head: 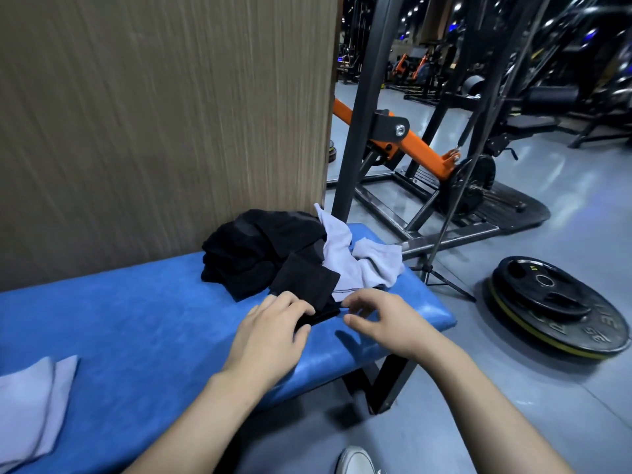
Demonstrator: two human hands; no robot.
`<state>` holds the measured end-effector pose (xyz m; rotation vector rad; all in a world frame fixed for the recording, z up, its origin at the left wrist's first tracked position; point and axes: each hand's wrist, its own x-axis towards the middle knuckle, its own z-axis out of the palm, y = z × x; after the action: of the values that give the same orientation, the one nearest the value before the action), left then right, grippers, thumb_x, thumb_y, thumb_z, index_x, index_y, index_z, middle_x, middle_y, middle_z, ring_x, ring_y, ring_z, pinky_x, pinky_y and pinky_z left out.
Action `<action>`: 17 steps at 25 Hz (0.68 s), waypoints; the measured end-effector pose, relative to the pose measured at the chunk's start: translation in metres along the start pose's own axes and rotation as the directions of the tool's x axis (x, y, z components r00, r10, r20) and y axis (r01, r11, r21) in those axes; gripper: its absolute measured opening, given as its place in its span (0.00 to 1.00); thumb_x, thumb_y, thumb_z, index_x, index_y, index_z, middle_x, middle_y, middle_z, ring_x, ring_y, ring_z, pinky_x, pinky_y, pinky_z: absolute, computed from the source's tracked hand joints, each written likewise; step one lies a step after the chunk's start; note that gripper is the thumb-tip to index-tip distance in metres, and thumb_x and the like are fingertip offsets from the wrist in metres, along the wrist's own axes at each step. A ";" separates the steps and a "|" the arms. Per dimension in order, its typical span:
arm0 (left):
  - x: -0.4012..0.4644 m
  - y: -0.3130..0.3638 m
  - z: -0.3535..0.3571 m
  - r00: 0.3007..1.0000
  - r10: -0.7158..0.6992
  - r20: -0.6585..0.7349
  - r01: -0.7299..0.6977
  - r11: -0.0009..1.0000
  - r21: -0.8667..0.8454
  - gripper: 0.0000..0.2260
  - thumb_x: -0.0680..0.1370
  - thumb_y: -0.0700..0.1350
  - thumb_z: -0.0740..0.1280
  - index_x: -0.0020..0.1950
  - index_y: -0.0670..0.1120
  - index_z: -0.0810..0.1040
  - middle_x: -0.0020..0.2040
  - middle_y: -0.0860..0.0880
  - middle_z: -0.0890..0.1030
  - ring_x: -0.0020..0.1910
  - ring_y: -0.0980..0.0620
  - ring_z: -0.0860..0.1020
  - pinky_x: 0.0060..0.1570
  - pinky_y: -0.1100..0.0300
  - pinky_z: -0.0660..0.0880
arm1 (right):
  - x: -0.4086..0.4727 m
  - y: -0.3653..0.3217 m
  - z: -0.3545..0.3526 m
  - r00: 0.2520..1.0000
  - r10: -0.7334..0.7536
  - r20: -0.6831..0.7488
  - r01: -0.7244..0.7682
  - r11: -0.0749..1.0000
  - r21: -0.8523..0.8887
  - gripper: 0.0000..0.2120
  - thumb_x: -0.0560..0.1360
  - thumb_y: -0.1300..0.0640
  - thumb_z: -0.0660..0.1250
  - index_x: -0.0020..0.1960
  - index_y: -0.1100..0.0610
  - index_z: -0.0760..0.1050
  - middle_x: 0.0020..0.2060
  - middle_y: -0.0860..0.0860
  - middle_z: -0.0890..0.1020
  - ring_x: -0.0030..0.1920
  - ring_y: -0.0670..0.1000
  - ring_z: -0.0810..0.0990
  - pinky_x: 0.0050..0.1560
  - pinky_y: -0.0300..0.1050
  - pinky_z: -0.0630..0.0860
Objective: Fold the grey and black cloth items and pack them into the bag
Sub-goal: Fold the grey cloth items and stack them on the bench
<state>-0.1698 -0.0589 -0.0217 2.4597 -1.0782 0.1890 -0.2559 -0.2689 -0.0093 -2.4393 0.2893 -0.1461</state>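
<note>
A heap of black cloth (253,248) lies at the far right end of the blue bench (136,319), with a crumpled light grey cloth (362,261) beside it on the right. A smaller black cloth piece (304,282) juts from the heap toward me. My left hand (273,330) grips the near edge of this black piece. My right hand (386,319) hovers just to the right of that edge, fingers loosely bent, holding nothing. A folded grey cloth (30,405) rests on the bench at the lower left. No bag is in view.
A wood-grain panel (154,114) stands behind the bench. Black weight plates (554,302) lie on the floor at the right. A dark steel and orange gym machine (410,142) stands beyond the bench end. My white shoe (355,461) shows at the bottom.
</note>
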 end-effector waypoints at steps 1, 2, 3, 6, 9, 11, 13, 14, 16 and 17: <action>0.005 0.006 0.006 0.999 0.022 -0.028 -0.021 1.000 0.008 0.11 0.78 0.51 0.64 0.60 0.58 0.76 0.55 0.60 0.74 0.55 0.54 0.72 0.55 0.58 0.71 | -0.001 0.008 -0.006 0.999 0.014 -0.031 -0.014 1.000 0.001 0.10 0.75 0.50 0.72 0.55 0.50 0.80 0.47 0.44 0.82 0.49 0.45 0.80 0.57 0.43 0.75; 0.011 0.011 0.012 0.998 0.044 -0.050 -0.043 0.999 0.018 0.10 0.77 0.51 0.65 0.59 0.58 0.76 0.54 0.59 0.75 0.53 0.54 0.73 0.53 0.57 0.72 | -0.002 0.016 -0.012 0.998 0.026 -0.065 -0.026 1.000 -0.001 0.10 0.75 0.50 0.72 0.54 0.50 0.80 0.47 0.44 0.82 0.49 0.44 0.80 0.56 0.43 0.75; 0.017 0.018 0.019 0.996 0.069 -0.062 -0.067 0.997 0.031 0.10 0.77 0.51 0.66 0.58 0.57 0.77 0.52 0.59 0.75 0.52 0.53 0.73 0.52 0.57 0.72 | -0.002 0.023 -0.018 0.995 0.035 -0.098 -0.037 0.999 -0.012 0.10 0.74 0.49 0.72 0.54 0.50 0.80 0.47 0.44 0.82 0.49 0.44 0.80 0.56 0.44 0.76; 0.041 0.037 0.040 0.984 0.159 -0.085 -0.152 0.984 0.089 0.11 0.74 0.52 0.67 0.56 0.56 0.78 0.50 0.57 0.76 0.50 0.51 0.74 0.48 0.56 0.72 | 0.003 0.042 -0.030 0.967 0.046 -0.250 -0.087 0.984 -0.157 0.12 0.74 0.43 0.70 0.56 0.45 0.78 0.48 0.43 0.80 0.49 0.46 0.79 0.52 0.46 0.76; 0.065 0.047 0.054 0.978 0.190 -0.085 -0.177 0.974 0.139 0.12 0.72 0.52 0.69 0.55 0.54 0.78 0.49 0.54 0.77 0.49 0.49 0.75 0.47 0.55 0.71 | 0.014 0.056 -0.035 0.906 -0.076 -0.416 -0.098 0.919 -0.382 0.15 0.74 0.42 0.68 0.58 0.45 0.77 0.50 0.46 0.77 0.49 0.51 0.79 0.46 0.46 0.74; 0.075 0.048 0.063 0.979 0.191 -0.070 -0.178 0.970 0.168 0.12 0.71 0.53 0.70 0.54 0.54 0.78 0.48 0.54 0.76 0.49 0.49 0.75 0.47 0.56 0.70 | 0.026 0.065 -0.039 0.885 -0.112 -0.452 -0.092 0.909 -0.407 0.17 0.73 0.42 0.68 0.60 0.46 0.76 0.52 0.48 0.75 0.49 0.54 0.79 0.44 0.48 0.76; 0.082 0.044 0.069 0.979 0.192 -0.068 -0.175 0.964 0.200 0.12 0.69 0.53 0.73 0.50 0.53 0.78 0.46 0.53 0.75 0.47 0.48 0.75 0.45 0.55 0.69 | 0.038 0.074 -0.040 0.888 -0.072 -0.453 -0.108 0.927 -0.359 0.19 0.72 0.43 0.69 0.62 0.45 0.75 0.58 0.49 0.73 0.49 0.55 0.79 0.46 0.49 0.77; 0.085 0.042 0.071 0.979 0.190 -0.068 -0.172 0.962 0.210 0.12 0.68 0.53 0.74 0.49 0.53 0.78 0.45 0.52 0.75 0.46 0.48 0.76 0.44 0.55 0.69 | 0.042 0.079 -0.039 0.898 -0.051 -0.437 -0.109 0.937 -0.333 0.20 0.72 0.45 0.69 0.63 0.45 0.74 0.61 0.49 0.71 0.52 0.55 0.79 0.47 0.49 0.77; 0.089 0.040 0.074 0.981 0.179 -0.069 -0.162 0.965 0.204 0.13 0.67 0.52 0.76 0.48 0.51 0.78 0.45 0.51 0.75 0.45 0.47 0.76 0.43 0.54 0.70 | 0.046 0.085 -0.032 0.924 -0.043 -0.380 -0.080 0.949 -0.303 0.21 0.72 0.50 0.69 0.64 0.43 0.72 0.68 0.46 0.67 0.56 0.53 0.78 0.49 0.48 0.76; 0.091 0.038 0.074 0.983 0.172 -0.071 -0.157 0.970 0.184 0.13 0.68 0.52 0.76 0.48 0.51 0.78 0.45 0.51 0.75 0.45 0.47 0.76 0.43 0.54 0.70 | 0.046 0.087 -0.028 0.937 -0.048 -0.346 -0.059 0.955 -0.291 0.21 0.72 0.53 0.68 0.64 0.42 0.72 0.70 0.45 0.66 0.56 0.52 0.78 0.49 0.47 0.76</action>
<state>-0.1391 -0.1758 -0.0475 2.4894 -1.2777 0.4579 -0.2308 -0.3632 -0.0416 -2.7025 0.5072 -0.5776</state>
